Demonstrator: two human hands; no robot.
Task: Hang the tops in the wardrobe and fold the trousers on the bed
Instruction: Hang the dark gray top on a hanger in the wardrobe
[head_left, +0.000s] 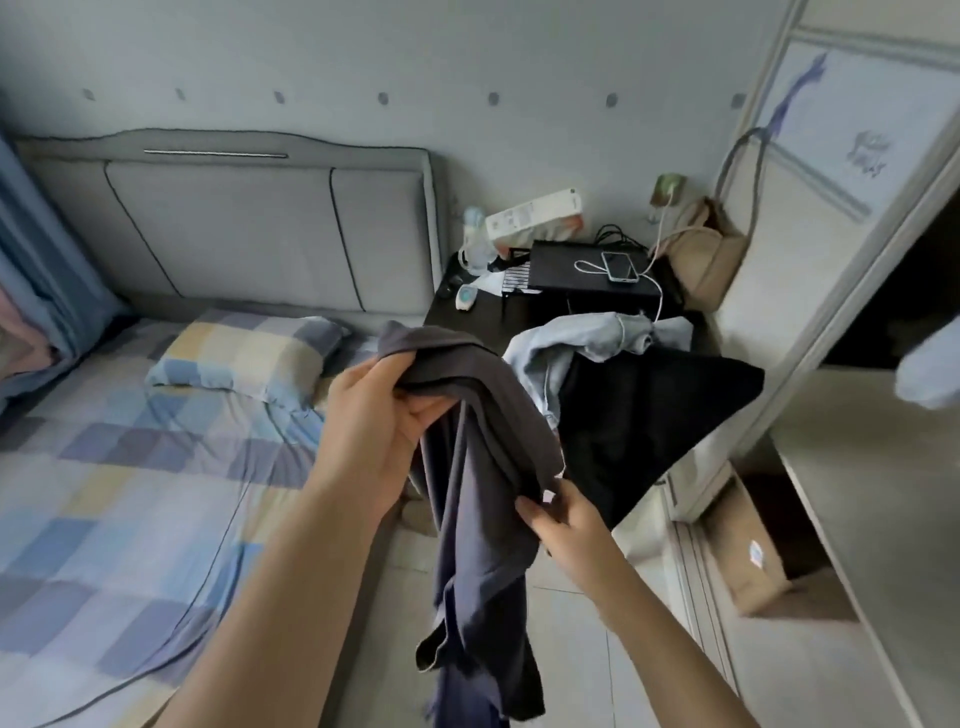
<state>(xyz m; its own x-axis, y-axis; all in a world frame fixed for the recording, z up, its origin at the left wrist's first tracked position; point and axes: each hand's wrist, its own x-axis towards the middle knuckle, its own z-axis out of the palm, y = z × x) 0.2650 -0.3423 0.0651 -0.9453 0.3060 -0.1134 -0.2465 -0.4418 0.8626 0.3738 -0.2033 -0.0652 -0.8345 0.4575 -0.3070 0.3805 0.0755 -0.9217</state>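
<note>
The right hand (563, 514) pinches the long dark grey cloth garment (478, 467) low down; the left hand (379, 415) grips its top. It hangs over the floor, beside the checked blue bed (130, 467). Behind it, light blue jeans (582, 343) lie on the dark worktop (467, 306).

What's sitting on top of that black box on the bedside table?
A phone with a white cable lies on the black box. Whatever is under the box is hidden.
</note>
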